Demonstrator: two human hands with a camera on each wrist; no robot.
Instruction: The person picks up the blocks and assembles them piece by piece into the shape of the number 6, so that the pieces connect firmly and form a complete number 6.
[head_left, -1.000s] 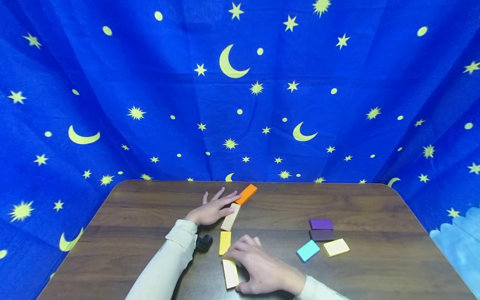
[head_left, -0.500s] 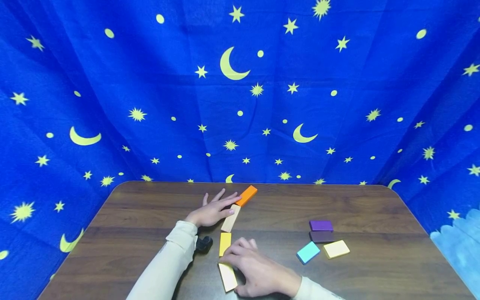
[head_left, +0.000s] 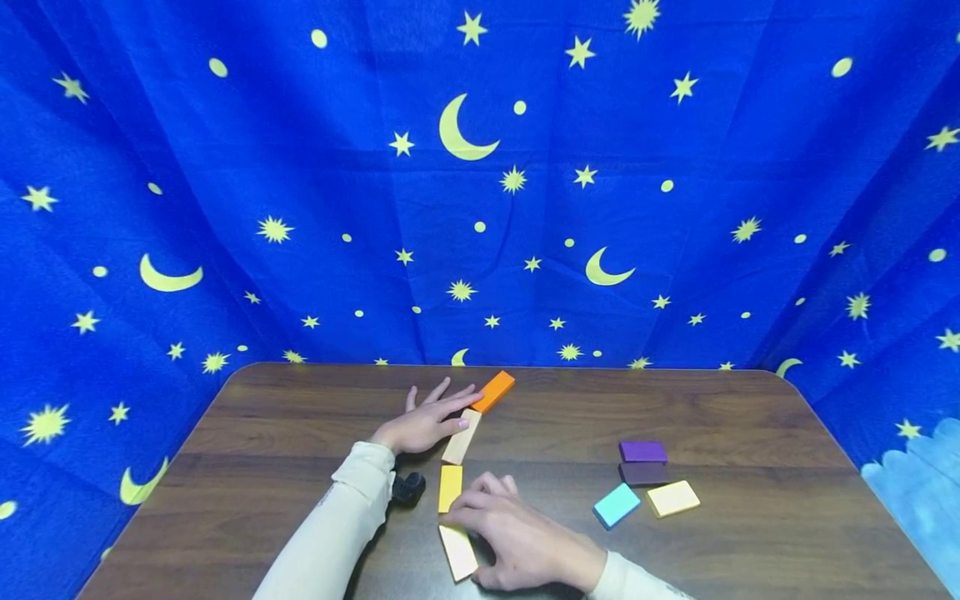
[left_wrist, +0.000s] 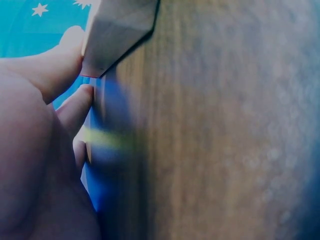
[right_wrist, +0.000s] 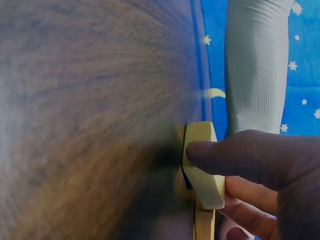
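Observation:
In the head view, a curved line of flat blocks runs from the orange block (head_left: pixel 497 390) through a plain wood block (head_left: pixel 461 440) and a yellow block (head_left: pixel 451 485) to a pale yellow block (head_left: pixel 458 555). My left hand (head_left: pixel 423 427) lies with its fingers extended, index finger touching the orange block and thumb at the wood block. The pale yellow block is pinched between thumb and fingers of my right hand (head_left: pixel 521 537), its far end meeting the yellow block. The right wrist view shows the thumb on that pale yellow block (right_wrist: pixel 207 187).
To the right on the brown table (head_left: pixel 300 400) lie a purple block (head_left: pixel 642 452), a dark purple block (head_left: pixel 643 474), a light blue block (head_left: pixel 617 505) and another pale yellow block (head_left: pixel 673 499). A blue starry cloth (head_left: pixel 480 192) hangs behind and at the sides.
The near pale yellow block has turned slightly, its far end shifting left in my right hand's grip. My left hand and the other blocks stay put.

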